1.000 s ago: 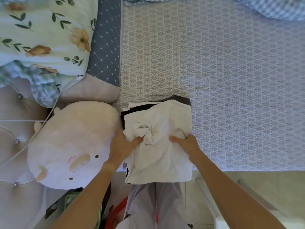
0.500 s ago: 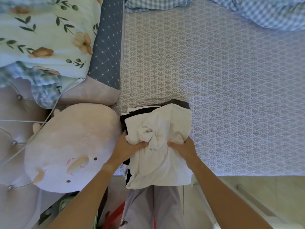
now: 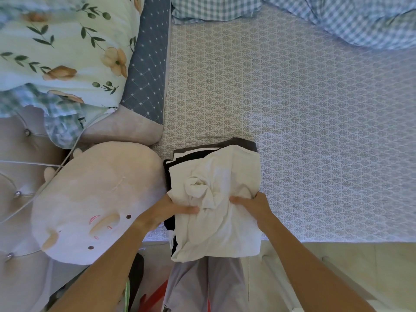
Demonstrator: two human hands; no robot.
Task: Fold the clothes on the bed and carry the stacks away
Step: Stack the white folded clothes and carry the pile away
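Observation:
A stack of folded clothes (image 3: pixel 227 233) sits at the near edge of the bed (image 3: pixel 304 131), white garment on top with a crumpled knot in its middle, dark and white layers showing under it at the far and left sides. My left hand (image 3: pixel 171 210) grips the stack's left side, thumb lying over the white cloth. My right hand (image 3: pixel 254 206) grips the right side, thumb on top, fingers hidden beneath. The stack's near part hangs past the mattress edge over my legs.
A round cream plush pillow (image 3: pixel 94 203) lies just left of the stack. Behind it are a floral pillow (image 3: pixel 63 50) and a blue dotted cushion (image 3: pixel 146 64). A checked blue quilt (image 3: pixel 360 21) bunches at the far right. Pale floor (image 3: pixel 360 266) runs beside the bed.
Both hands have closed in on the stack's sides and drawn it slightly toward me over the bed edge. The view has shifted a little.

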